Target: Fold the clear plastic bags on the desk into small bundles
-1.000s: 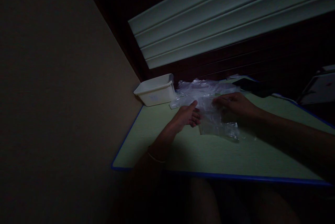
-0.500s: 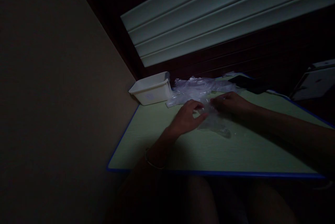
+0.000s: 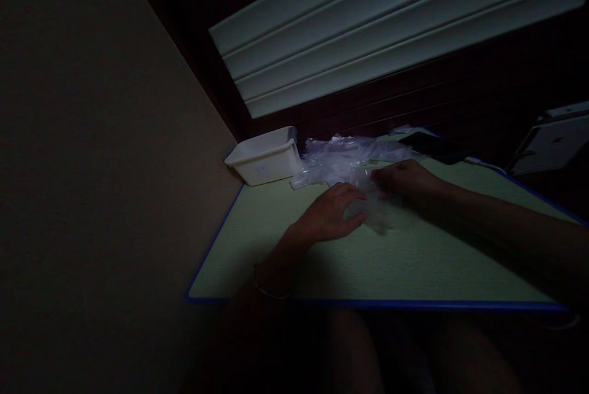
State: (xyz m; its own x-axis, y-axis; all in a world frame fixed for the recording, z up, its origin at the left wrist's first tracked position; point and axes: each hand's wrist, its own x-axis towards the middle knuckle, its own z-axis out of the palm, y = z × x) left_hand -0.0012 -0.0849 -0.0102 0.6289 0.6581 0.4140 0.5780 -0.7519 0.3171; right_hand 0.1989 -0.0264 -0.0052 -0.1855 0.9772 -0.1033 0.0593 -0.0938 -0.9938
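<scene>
A clear plastic bag (image 3: 380, 217), blurred by motion, hangs between my hands above the green tabletop (image 3: 285, 265). My right hand (image 3: 405, 178) is closed on its upper part, the fingertips pinched together. My left hand (image 3: 332, 213) is at the bag's left side, thumb and fingers apart in a curved shape; whether it touches the plastic I cannot make out. Just behind my hands lies a heap of clear plastic bags (image 3: 340, 154), crumpled and overlapping.
At the table's back left corner, against the wall, stands a white plastic bin (image 3: 267, 164) with a small label. A dark flat item (image 3: 432, 145) lies at the back right. Beyond the table's right edge is a pale boxy object (image 3: 550, 142). Light is dim.
The bag's lower end has swung left and blurred. My left hand has dropped slightly, its fingers still apart. My right hand has stayed nearly in place.
</scene>
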